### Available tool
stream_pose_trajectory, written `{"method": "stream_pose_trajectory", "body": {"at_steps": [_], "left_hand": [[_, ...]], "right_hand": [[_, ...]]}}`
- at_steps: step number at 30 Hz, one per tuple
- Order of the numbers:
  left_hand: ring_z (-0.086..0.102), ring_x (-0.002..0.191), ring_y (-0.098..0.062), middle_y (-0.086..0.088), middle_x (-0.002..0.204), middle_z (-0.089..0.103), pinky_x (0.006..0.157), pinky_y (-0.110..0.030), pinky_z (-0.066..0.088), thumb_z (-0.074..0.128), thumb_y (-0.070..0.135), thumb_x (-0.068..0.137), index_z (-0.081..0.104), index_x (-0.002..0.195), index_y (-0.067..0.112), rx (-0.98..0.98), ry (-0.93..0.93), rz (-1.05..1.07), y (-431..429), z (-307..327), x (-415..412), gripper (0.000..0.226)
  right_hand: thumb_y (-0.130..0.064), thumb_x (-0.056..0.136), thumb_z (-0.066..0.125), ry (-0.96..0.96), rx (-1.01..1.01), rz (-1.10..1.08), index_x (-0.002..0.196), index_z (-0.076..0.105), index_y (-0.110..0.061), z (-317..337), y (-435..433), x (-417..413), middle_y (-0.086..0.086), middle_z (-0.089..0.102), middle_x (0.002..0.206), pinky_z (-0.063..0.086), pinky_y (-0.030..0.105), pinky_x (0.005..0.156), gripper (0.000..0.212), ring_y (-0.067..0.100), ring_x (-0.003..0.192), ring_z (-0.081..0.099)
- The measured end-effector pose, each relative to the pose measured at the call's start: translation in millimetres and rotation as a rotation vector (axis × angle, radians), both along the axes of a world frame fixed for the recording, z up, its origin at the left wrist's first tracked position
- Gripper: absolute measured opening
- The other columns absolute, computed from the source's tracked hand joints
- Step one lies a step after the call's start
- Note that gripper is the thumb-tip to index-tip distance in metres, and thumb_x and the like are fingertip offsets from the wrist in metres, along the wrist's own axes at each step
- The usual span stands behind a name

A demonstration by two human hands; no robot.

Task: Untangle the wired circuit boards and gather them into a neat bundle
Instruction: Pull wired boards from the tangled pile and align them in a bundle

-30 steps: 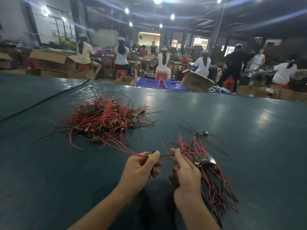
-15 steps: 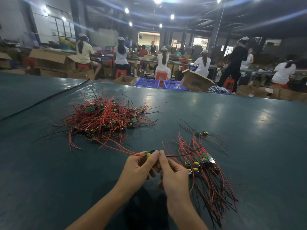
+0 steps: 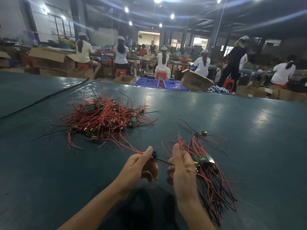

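- Tangled pile (image 3: 106, 120): same place as half a second ago. One heap, on the left of the table (image 3: 249, 138), which has a smooth dark-green top with a dull sheen. It's thin red and black insulated wires, small flat green boards, and stubby yellow and blue cylindrical parts. Too knotted to count the boards.
- Your left hand (image 3: 139, 165): hasn't moved. Thumb and forefinger pinch one circuit board (image 3: 154, 154), and only its blue part shows. Red wires run from the pinch back left to the pile's near edge.
- Lead (image 3: 163, 161): this is the change. Half a second ago your fingertips met at that board. Now the hands are apart, and one thin dark lead is pulled nearly straight between them.
- Your right hand (image 3: 181, 168): it has slid right, off the board. Fingers are nearly straight, pressed together and pointing up. The thumb nips the lead's end against them, though the contact itself is partly hidden.
- Bundle (image 3: 212, 180): unchanged. One sorted bunch lies up against the back of your right hand. Green boards cluster at its upper part, short red ends fan away from you, and long red and black tails run toward you.
- Loose board (image 3: 201, 133): unchanged. One single board lies beyond the bundle and apart from it, with its own red and black wires splayed flat.
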State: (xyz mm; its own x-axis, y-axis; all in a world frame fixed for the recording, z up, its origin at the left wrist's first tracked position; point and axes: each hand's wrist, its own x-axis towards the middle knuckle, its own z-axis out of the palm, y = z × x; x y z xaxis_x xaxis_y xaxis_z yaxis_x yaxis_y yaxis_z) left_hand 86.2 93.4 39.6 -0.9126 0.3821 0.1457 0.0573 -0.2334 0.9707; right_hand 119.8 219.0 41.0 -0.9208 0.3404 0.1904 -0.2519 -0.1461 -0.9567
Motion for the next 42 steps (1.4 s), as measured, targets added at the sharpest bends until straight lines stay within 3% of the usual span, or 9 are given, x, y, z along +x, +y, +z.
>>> {"method": "stream_pose_trajectory", "body": {"at_steps": [4,7,10,14,19,23,28,34,42], "left_hand": [[0.055,0.053,-0.018,-0.01,0.058,0.058,0.053,-0.025,0.047,0.042,0.067,0.084,0.063,0.056,0.016,-0.081,0.028,-0.033,-2.0,-5.9,-3.9,0.062],[0.055,0.051,-0.018,-0.007,0.052,0.057,0.057,-0.031,0.046,0.031,0.078,0.084,0.058,0.05,0.014,-0.334,0.15,0.082,-9.6,-10.7,-10.1,0.077],[0.062,0.061,-0.015,0.0,0.061,0.065,0.065,-0.034,0.05,0.027,0.074,0.083,0.063,0.062,0.019,-0.577,0.336,0.349,-22.2,-14.1,-17.2,0.07],[0.057,0.1,-0.018,0.007,0.103,0.063,0.087,-0.038,0.042,0.059,0.039,0.088,0.066,0.094,0.024,-0.987,0.719,0.751,-49.4,-19.4,-37.8,0.018],[0.013,0.146,-0.02,0.001,0.161,0.011,0.115,-0.045,0.018,0.047,0.042,0.093,0.034,0.146,0.031,-1.406,0.406,0.554,-90.1,-36.4,-66.7,0.055],[0.027,0.141,-0.022,0.004,0.157,0.026,0.113,-0.045,0.022,0.041,0.048,0.096,0.032,0.144,0.03,-1.436,0.3,0.496,-97.1,-40.7,-75.0,0.053],[0.052,0.114,-0.025,-0.009,0.124,0.058,0.097,-0.04,0.044,0.057,0.016,0.093,0.049,0.126,0.013,-1.125,0.348,0.647,-102.8,-37.4,-77.3,0.035],[0.03,0.134,-0.026,0.006,0.154,0.031,0.107,-0.048,0.03,0.042,0.027,0.099,0.036,0.146,0.035,-1.421,0.392,0.541,-106.0,-35.8,-88.6,0.048],[0.051,0.105,-0.025,0.003,0.106,0.063,0.091,-0.043,0.034,0.062,0.022,0.092,0.073,0.097,0.026,-1.208,0.551,0.777,-106.9,-39.5,-86.4,0.012]], "right_hand": [[-0.058,0.089,0.048,0.051,0.432,0.144,0.064,0.058,-0.02,-10.6,-15.5,5.7,-0.004,0.061,0.059,0.054,0.044,0.063,0.047,0.013,0.059,0.059],[-0.051,0.09,0.043,0.068,0.423,0.064,0.057,0.062,-0.033,-9.2,-12.5,3.9,-0.014,0.059,0.055,0.044,0.021,0.058,0.043,0.003,0.055,0.054],[-0.058,0.087,0.043,-0.048,0.293,-0.093,0.053,0.054,-0.026,-5.6,-1.8,-1.7,-0.012,0.042,0.047,0.031,0.019,0.05,0.048,0.005,0.048,0.036],[-0.052,0.096,0.047,-0.236,0.021,-0.213,0.056,0.051,-0.021,-5.6,17.0,-8.8,-0.006,0.039,0.048,0.027,0.025,0.049,0.051,0.013,0.044,0.032],[-0.04,0.1,0.049,-0.288,-0.372,-0.197,0.087,0.053,-0.02,-1.6,28.6,-13.8,-0.006,0.042,0.058,0.024,0.018,0.034,0.024,0.006,0.036,0.029],[-0.038,0.1,0.05,-0.302,-0.46,-0.193,0.105,0.053,-0.024,-2.2,28.9,-14.2,0.0,0.053,0.073,0.029,0.019,0.033,0.015,0.006,0.036,0.036],[-0.035,0.1,0.051,-0.282,-0.466,-0.21,0.122,0.051,-0.022,-2.9,29.2,-14.4,0.002,0.058,0.079,0.03,0.02,0.034,0.025,0.008,0.041,0.038],[-0.029,0.099,0.054,-0.274,-0.41,-0.198,0.124,0.051,-0.025,-5.0,25.2,-14.4,0.002,0.06,0.079,0.032,0.02,0.035,0.026,0.007,0.042,0.041],[-0.027,0.098,0.057,-0.264,-0.386,-0.188,0.121,0.053,-0.026,-7.5,23.4,-16.8,-0.001,0.061,0.074,0.032,0.019,0.036,0.023,0.006,0.039,0.042]]}}
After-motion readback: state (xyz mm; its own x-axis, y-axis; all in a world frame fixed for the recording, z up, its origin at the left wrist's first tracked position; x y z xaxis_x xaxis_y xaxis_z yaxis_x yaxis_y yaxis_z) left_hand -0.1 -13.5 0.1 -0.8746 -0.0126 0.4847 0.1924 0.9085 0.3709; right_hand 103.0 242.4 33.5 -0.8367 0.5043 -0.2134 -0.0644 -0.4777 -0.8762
